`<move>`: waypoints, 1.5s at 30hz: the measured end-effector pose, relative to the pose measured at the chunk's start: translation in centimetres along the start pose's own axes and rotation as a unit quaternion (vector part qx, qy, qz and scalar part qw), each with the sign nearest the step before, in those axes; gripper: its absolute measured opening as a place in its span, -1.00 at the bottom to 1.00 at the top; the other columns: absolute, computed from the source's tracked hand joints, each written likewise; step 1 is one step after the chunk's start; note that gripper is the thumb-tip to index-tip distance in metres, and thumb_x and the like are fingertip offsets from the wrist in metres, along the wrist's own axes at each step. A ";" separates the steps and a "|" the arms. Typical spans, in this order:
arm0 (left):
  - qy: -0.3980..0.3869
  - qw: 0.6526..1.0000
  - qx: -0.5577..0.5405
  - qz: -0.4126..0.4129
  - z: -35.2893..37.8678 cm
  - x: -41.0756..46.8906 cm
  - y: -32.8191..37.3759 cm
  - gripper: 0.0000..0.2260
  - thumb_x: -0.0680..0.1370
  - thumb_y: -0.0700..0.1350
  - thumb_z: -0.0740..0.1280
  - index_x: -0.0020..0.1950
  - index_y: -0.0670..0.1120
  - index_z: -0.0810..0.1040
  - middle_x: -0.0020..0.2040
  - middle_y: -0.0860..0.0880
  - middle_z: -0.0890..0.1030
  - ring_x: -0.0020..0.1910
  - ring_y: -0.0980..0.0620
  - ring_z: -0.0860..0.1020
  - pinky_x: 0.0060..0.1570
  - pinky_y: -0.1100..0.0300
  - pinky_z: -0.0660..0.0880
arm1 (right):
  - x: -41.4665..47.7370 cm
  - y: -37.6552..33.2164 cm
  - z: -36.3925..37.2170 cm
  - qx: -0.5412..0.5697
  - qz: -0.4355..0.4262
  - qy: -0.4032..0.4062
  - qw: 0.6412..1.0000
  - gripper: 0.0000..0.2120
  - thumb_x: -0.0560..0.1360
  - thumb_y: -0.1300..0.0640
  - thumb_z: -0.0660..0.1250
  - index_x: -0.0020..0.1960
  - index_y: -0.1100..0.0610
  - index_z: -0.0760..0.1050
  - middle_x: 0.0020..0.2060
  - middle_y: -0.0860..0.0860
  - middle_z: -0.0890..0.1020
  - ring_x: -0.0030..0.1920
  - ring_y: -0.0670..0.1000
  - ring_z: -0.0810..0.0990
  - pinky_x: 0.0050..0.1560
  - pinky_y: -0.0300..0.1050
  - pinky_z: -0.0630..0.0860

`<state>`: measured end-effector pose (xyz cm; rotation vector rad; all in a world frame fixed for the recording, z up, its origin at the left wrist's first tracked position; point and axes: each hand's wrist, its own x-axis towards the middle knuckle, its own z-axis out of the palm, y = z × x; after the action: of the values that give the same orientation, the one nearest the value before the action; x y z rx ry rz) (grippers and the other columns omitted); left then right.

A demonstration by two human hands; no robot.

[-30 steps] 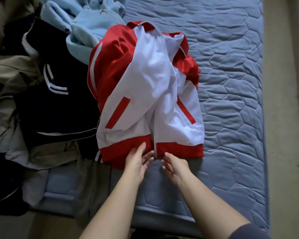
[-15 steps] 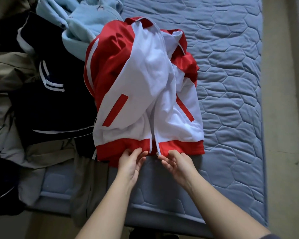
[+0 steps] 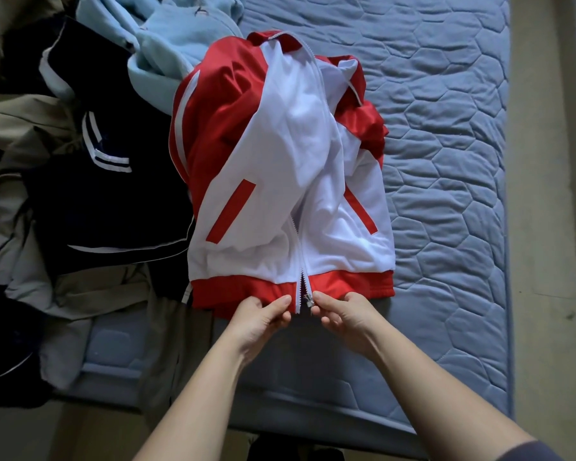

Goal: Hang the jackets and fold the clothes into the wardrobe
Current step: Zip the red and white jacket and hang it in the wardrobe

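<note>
A red and white zip jacket (image 3: 280, 168) lies front-up on the blue quilted mattress (image 3: 446, 161), its red hem toward me. My left hand (image 3: 263, 317) pinches the hem just left of the zip. My right hand (image 3: 343, 314) pinches the hem on the right side, beside the small metal zip slider (image 3: 309, 300). The two zip halves meet at the hem between my hands. The jacket's upper part is bunched and partly open.
A pile of clothes covers the bed's left side: a dark navy jacket with white stripes (image 3: 107, 201), a light blue fleece (image 3: 173, 38) and beige garments (image 3: 24, 128). Bare mattress lies right of the jacket. A pale floor strip (image 3: 546, 227) runs along the right.
Both hands went from resting below the hem to pinching it on either side of the zip. The two hem halves have been drawn together at the slider.
</note>
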<state>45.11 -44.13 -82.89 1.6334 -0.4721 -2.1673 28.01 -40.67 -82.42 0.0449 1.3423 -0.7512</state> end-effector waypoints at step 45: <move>0.147 0.977 -0.120 0.094 4.4 -2.4 0.1 -0.65 0.44 -0.36 0.41 -0.53 -0.13 0.56 -0.46 -0.10 0.60 -0.47 0.08 0.59 -0.41 0.31 0.52 | -2.3 2.2 1.6 0.003 -0.080 0.098 0.992 -0.85 0.41 0.16 0.47 -0.14 0.25 0.59 -0.53 -0.07 0.45 -0.55 -0.18 0.32 -0.57 -0.34 0.21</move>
<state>41.42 -42.86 -79.72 1.6620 -0.2544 -1.7349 30.43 -38.62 -80.79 0.0155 1.5436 -0.9033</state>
